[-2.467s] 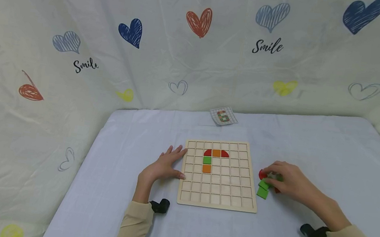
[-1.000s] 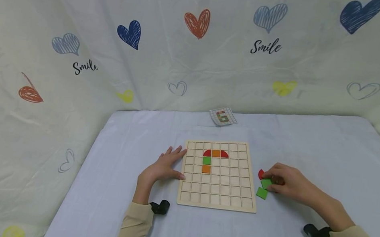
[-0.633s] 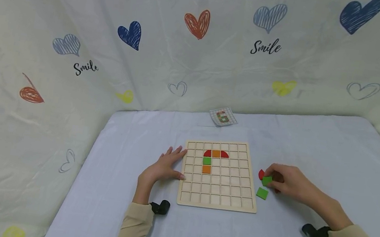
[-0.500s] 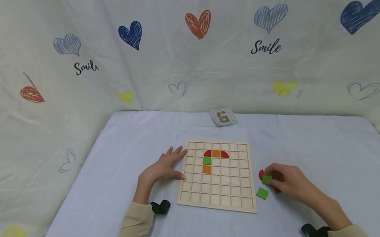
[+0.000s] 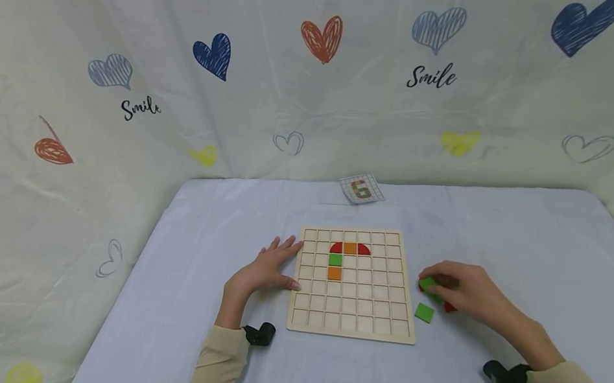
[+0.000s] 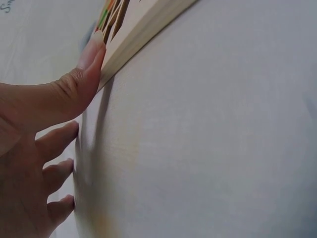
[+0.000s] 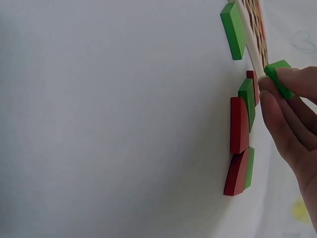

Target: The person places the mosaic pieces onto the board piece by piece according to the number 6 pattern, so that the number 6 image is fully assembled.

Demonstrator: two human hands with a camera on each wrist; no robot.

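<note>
My right hand (image 5: 464, 289) pinches a green square tile (image 7: 280, 79) between thumb and fingers, lifted above the other loose pieces. In the right wrist view, red blocks (image 7: 239, 124) and green ones lie clustered below it, and a separate green tile (image 5: 424, 313) lies nearer the board. The wooden grid board (image 5: 361, 307) sits mid-table, with a row of red, orange and red pieces and a green square (image 5: 335, 259) above an orange square (image 5: 334, 274). My left hand (image 5: 267, 268) is spread at the board's left edge, its thumb (image 6: 91, 54) touching the rim.
A small card (image 5: 362, 189) printed with a coloured grid pattern lies behind the board, near the table's back edge. The white-covered table (image 5: 174, 343) meets a curtain (image 5: 255, 99) printed with hearts at the back and left.
My right hand first works among the pile right of the board, then pinches a green tile and raises it slightly, leftward. The left hand and board stay where they were.
</note>
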